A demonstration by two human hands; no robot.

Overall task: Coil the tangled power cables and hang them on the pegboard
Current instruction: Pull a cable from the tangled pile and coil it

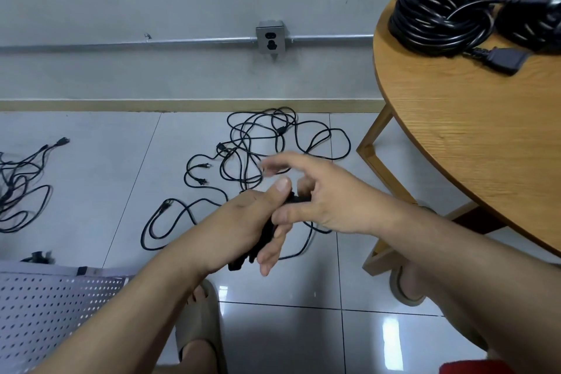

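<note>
Left hand (249, 222): grips a black cable bundle (258, 247), thumb laid over its top, fingers pointing down along its far side. The bundle's lower end hangs below the palm.

Right hand (324, 200): just beside the left, fingers spread and loose, forefinger blurred. Its thumb lies against the left hand's fingers. Whether it touches the bundle cannot be told. The 2 hands are together, held above the floor.

Floor, directly beyond the hands: 1 loose tangle of cable (264, 143) spread over the white tiles, several plugs showing. A 2nd tangle (21, 188) lies well apart at the left edge.

Lower left: a white perforated pegboard (45, 310), lying near the person's left sandal (200, 325). The right sandal (406, 288) stands by a table leg.

Right: a round wooden table (470, 136) carrying a heap of coiled black cables (440, 15), with 1 plug lying on the bare top.

Wall: a metal socket box (270, 38) on a horizontal conduit (121, 45).
</note>
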